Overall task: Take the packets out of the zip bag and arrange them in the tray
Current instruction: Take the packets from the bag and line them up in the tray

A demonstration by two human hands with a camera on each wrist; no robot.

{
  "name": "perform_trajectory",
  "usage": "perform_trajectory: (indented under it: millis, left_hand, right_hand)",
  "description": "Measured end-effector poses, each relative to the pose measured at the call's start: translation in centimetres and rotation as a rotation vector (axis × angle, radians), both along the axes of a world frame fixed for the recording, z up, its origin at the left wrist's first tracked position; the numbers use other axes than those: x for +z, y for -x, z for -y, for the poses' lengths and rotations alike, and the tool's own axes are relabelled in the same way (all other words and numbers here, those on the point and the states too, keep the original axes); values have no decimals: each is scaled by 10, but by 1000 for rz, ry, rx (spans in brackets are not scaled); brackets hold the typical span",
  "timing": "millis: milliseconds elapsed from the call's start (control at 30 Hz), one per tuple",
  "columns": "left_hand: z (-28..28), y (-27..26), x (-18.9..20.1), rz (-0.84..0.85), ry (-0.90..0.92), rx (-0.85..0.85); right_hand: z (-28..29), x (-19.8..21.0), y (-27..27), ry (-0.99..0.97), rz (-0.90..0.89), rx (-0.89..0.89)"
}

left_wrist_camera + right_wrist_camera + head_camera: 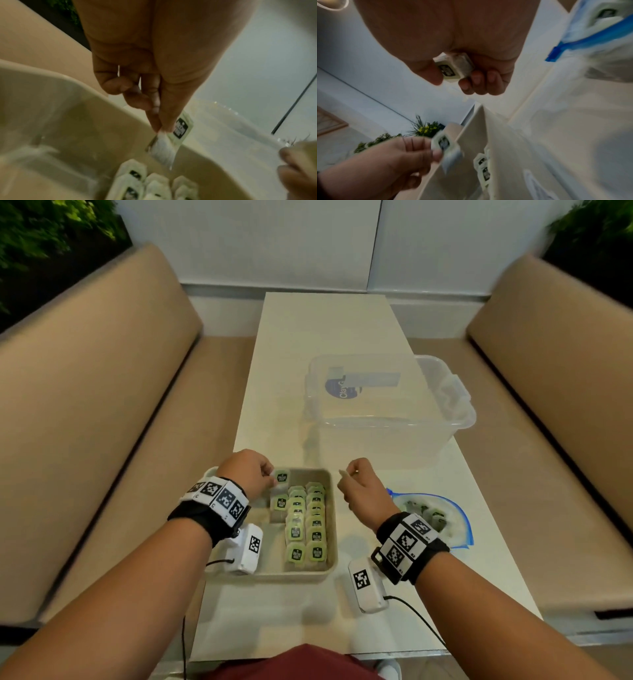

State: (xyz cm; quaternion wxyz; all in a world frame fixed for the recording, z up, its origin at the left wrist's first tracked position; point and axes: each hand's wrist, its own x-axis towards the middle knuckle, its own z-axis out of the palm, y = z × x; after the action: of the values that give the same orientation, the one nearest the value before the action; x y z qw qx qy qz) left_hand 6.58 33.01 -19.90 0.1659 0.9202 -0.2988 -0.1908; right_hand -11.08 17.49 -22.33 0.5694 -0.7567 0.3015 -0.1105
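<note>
A beige tray (pixel 330 518) near the table's front holds several green packets (pixel 305 529) in rows. My left hand (pixel 253 470) is over the tray's far left corner and pinches one green packet (pixel 281 476) between thumb and fingertips; the left wrist view shows this packet (pixel 173 136) hanging over the tray (pixel 72 121). My right hand (pixel 359 484) hovers just right of the tray, curled round more packets (pixel 453 67). The blue-edged zip bag (pixel 455 515) lies open to the right with packets inside, partly hidden by my right wrist.
A clear plastic tub (pixel 387 402) stands further back on the narrow white table (pixel 325 330). Beige benches (pixel 85 405) run along both sides. Wrist camera boxes hang by the tray's front corners, and cables trail toward me.
</note>
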Motion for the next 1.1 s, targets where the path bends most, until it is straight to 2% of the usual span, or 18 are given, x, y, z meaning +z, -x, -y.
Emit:
perform_trajectory:
  millis: [100, 233, 400, 533, 767, 900, 967, 1033, 1100]
  left_hand:
    - [-3, -10, -18, -44, -248, -90]
    - [-3, -13, -36, -136, -406, -151]
    - [2, -16, -48, -184, -459, -147]
    - [8, -21, -47, -183, -495, -164]
    - [17, -23, -57, -173, -492, -153]
    - [13, -22, -45, -202, -434, -157]
    - [10, -23, -33, -119, -388, -163]
    - [8, -22, -18, -59, -262, -201]
    - [6, -18, 1, -93, -28, -266]
  right_hand:
    - [-3, -9, 3, -67, 0, -50]
    - [-10, -10, 7, -24, -9, -69]
    - [-12, -13, 17, 80, 18, -81]
    - [-13, -10, 23, 48, 34, -55]
    - [-17, -9, 17, -5, 79, -35]
    - [-20, -11, 11, -30, 55, -40]
    - [-22, -11, 8, -33, 55, -38]
    - [-25, -12, 3, -23, 56, -36]
    - [-28, -12, -4, 0, 52, -20]
